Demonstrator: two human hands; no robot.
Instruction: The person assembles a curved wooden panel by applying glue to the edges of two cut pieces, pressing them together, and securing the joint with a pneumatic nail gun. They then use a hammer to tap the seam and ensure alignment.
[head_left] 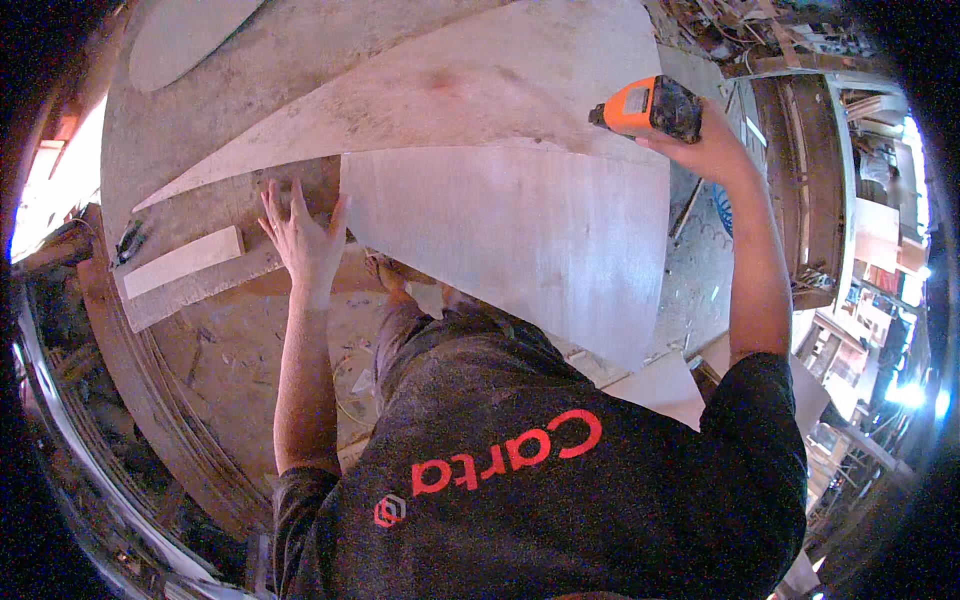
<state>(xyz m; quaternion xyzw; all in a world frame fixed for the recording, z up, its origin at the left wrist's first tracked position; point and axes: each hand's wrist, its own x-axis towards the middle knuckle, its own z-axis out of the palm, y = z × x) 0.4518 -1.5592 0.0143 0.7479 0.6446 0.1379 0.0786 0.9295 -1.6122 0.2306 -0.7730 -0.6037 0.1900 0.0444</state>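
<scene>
In my right hand is an orange and black hand-held power tool. Its short black nose points left, over the right part of a long, curved pale sheet. The tool's exact kind cannot be made out. My left hand is open, its fingers spread over the brownish board surface. It lies just left of a smooth, pale trapezoid sheet, which adjoins the curved one along its near edge. To the left of that hand rests a short pale wooden strip.
A small dark object lies at the board's left end. Blue coiled hose hangs near my right wrist. Brown timber stands at the right, with stacked wood beyond. Long curved boards lean at the left. Scraps litter the floor.
</scene>
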